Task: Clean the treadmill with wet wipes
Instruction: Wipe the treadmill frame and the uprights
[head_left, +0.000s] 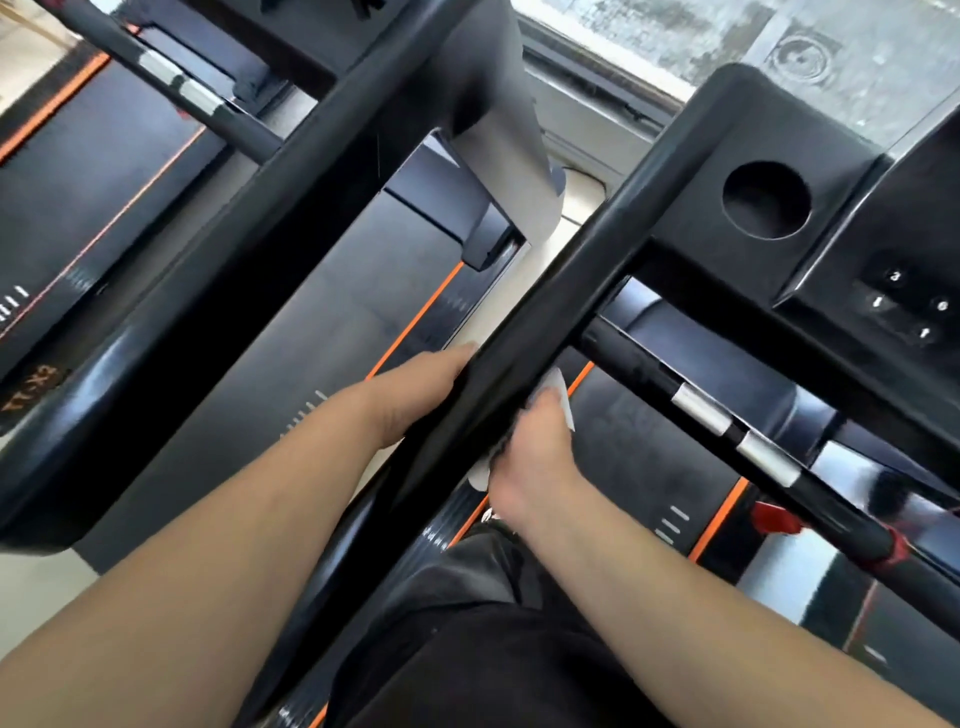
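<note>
My right grip (530, 457) clutches a crumpled white wet wipe (558, 387) against the right flank of the long glossy black treadmill handrail (597, 260), which runs diagonally away toward the upper right, while my left grip (415, 395) clasps the opposite side.

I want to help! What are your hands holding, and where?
The right hand holds the white wipe by its middle on the black handrail; left hand grips the handrail.
</note>
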